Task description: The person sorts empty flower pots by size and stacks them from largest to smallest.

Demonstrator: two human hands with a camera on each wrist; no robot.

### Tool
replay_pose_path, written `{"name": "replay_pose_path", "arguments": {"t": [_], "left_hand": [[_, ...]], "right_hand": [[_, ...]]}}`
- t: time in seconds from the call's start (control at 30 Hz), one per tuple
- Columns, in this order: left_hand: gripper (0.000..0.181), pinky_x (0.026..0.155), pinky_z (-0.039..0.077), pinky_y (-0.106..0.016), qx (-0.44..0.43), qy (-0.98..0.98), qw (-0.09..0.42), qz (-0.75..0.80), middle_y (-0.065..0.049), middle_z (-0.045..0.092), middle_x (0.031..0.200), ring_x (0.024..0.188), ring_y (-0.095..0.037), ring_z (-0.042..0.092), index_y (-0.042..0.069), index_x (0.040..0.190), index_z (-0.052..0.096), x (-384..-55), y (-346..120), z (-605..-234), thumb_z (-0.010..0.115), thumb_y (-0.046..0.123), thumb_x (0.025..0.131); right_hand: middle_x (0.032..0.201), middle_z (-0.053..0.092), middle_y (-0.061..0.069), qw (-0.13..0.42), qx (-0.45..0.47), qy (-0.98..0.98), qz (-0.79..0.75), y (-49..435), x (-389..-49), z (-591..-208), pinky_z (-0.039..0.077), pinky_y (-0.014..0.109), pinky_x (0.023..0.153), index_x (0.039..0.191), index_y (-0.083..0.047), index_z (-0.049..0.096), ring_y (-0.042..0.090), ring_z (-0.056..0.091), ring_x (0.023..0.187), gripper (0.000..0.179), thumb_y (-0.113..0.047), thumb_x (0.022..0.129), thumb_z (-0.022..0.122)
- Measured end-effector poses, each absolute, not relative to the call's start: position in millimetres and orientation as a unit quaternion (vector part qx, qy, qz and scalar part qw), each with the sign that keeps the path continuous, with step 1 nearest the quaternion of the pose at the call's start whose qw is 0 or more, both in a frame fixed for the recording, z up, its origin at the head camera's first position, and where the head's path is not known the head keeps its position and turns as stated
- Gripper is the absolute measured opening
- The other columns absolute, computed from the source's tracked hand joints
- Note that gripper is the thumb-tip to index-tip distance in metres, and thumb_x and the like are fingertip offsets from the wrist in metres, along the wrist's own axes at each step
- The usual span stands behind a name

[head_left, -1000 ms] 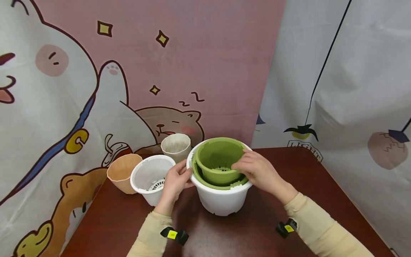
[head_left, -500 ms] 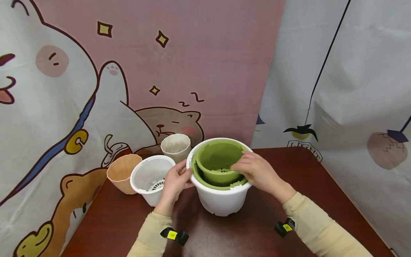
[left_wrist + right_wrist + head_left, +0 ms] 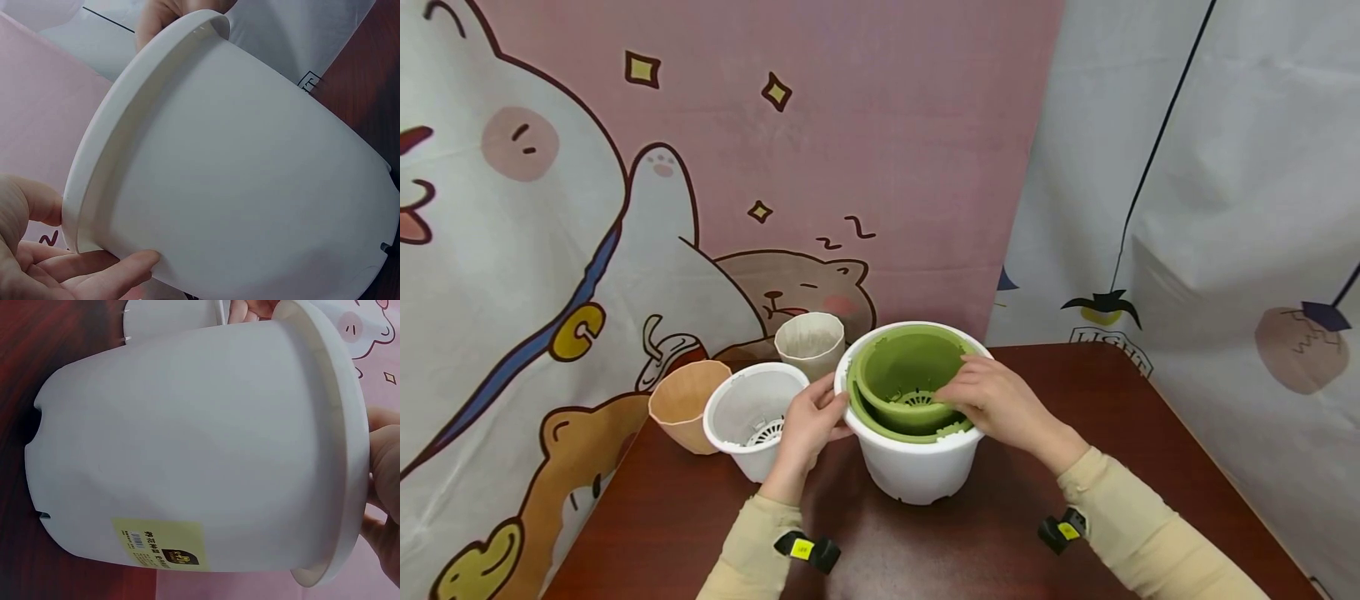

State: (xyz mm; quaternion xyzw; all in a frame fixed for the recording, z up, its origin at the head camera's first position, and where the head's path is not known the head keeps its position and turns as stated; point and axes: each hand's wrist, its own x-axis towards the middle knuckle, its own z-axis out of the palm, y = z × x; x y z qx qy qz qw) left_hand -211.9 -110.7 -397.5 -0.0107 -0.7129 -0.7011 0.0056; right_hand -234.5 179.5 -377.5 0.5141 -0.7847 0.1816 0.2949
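Observation:
A large white flower pot [image 3: 917, 477] stands upright on the table, with a larger green flower pot [image 3: 891, 431] nested in it. Inside that one sits a smaller green flower pot [image 3: 913, 358], its slotted bottom showing. My left hand [image 3: 808, 423] grips the white pot's rim at the left; in the left wrist view the thumb is on the rim and the fingers lie under it. With my right hand [image 3: 1003, 400] I pinch the smaller green pot's rim at the right. The right wrist view hides those fingertips behind the white pot's rim.
To the left stand a smaller white pot [image 3: 737, 408] with a slotted bottom and an orange faceted pot [image 3: 688, 404]. A cream faceted pot [image 3: 811, 343] stands farther back. All are on a dark red table [image 3: 1067, 517], with printed cloth behind.
The smaller green pot has sunk slightly and shifted a little left inside the larger one, my right hand moving with it. My left hand keeps its hold on the white rim.

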Motion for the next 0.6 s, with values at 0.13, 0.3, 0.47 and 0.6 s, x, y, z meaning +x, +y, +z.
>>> {"name": "replay_pose_path", "arguments": {"t": [0.13, 0.3, 0.47, 0.6], "left_hand": [[0.048, 0.067, 0.062, -0.039, -0.012, -0.713, 0.007, -0.701, -0.03, 0.058, 0.129, 0.088, -0.029, 0.07, -0.007, 0.143, 0.045, -212.2, -110.5, -397.5, 0.056, 0.003, 0.098], [0.047, 0.067, 0.062, -0.039, -0.015, -0.712, 0.008, -0.702, -0.031, 0.058, 0.129, 0.088, -0.029, 0.07, -0.008, 0.143, 0.045, -211.9, -110.3, -397.9, 0.055, 0.003, 0.098], [0.047, 0.067, 0.062, -0.039, -0.015, -0.711, 0.008, -0.703, -0.031, 0.058, 0.129, 0.087, -0.028, 0.07, -0.008, 0.143, 0.045, -211.7, -110.3, -398.4, 0.055, 0.003, 0.098], [0.047, 0.067, 0.062, -0.039, -0.013, -0.712, 0.01, -0.702, -0.03, 0.058, 0.129, 0.088, -0.028, 0.07, -0.008, 0.143, 0.046, -211.4, -110.5, -398.3, 0.056, 0.003, 0.098]], "right_hand": [[0.094, 0.073, -0.009, 0.27, 0.511, -0.796, 0.181, 179.3, -233.1, -375.2, 0.048, 0.049, 0.101, 0.099, -0.014, 0.078, 0.016, 0.064, 0.09, 0.037, 0.011, 0.071, 0.081], [0.097, 0.073, -0.012, 0.237, 0.503, -0.811, 0.184, 180.4, -232.0, -373.3, 0.05, 0.04, 0.095, 0.103, -0.017, 0.079, 0.013, 0.063, 0.091, 0.04, 0.005, 0.07, 0.085], [0.096, 0.072, -0.017, 0.224, 0.496, -0.819, 0.179, 181.1, -232.0, -372.3, 0.05, 0.028, 0.076, 0.107, -0.02, 0.079, 0.009, 0.058, 0.085, 0.039, -0.002, 0.073, 0.085], [0.096, 0.073, -0.016, 0.227, 0.497, -0.82, 0.171, 181.5, -231.6, -371.4, 0.05, 0.027, 0.074, 0.109, -0.022, 0.078, 0.009, 0.057, 0.084, 0.041, -0.005, 0.073, 0.086]]}}
